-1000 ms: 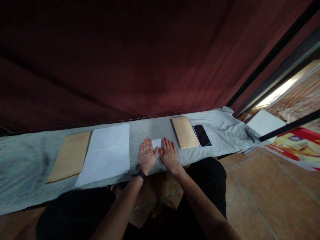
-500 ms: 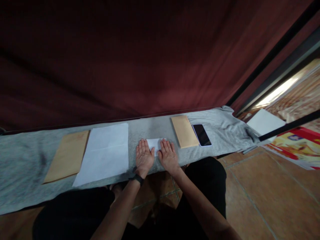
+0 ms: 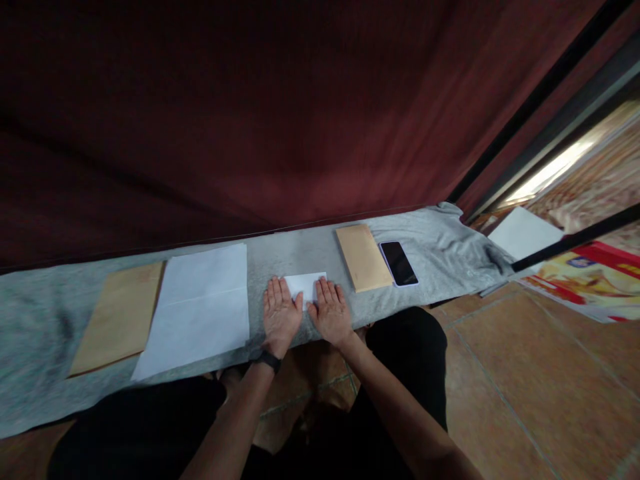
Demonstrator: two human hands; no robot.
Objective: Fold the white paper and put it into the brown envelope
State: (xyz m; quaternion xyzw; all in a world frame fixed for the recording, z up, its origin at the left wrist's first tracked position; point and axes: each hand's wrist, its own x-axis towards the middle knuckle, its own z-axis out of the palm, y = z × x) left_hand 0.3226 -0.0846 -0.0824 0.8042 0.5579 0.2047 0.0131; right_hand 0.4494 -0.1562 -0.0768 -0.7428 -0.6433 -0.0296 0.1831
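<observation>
A small white piece of folded paper (image 3: 303, 285) lies on the grey cloth in front of me. My left hand (image 3: 281, 313) rests flat on its left side, fingers stretched forward. On its right side my right hand (image 3: 331, 311) lies palm down in the same way, fingers out. Both hands cover parts of the paper's edges. To the left are large white sheets (image 3: 200, 300), overlapping a brown envelope (image 3: 120, 313). A second, narrower brown envelope (image 3: 364, 259) sits to the right of my right hand, beside a phone (image 3: 399, 263) with a dark screen.
The grey cloth (image 3: 440, 240) covers a narrow bench against a dark red curtain (image 3: 300, 133). At the far right are a black bar (image 3: 580, 238), a white panel (image 3: 525, 233) and a red-and-yellow printed box (image 3: 590, 280). Tiled floor (image 3: 540, 373) shows below.
The whole view has shifted slightly, moving things a little to the left. Both hands stay flat on the small paper, and slightly more of it shows between them.
</observation>
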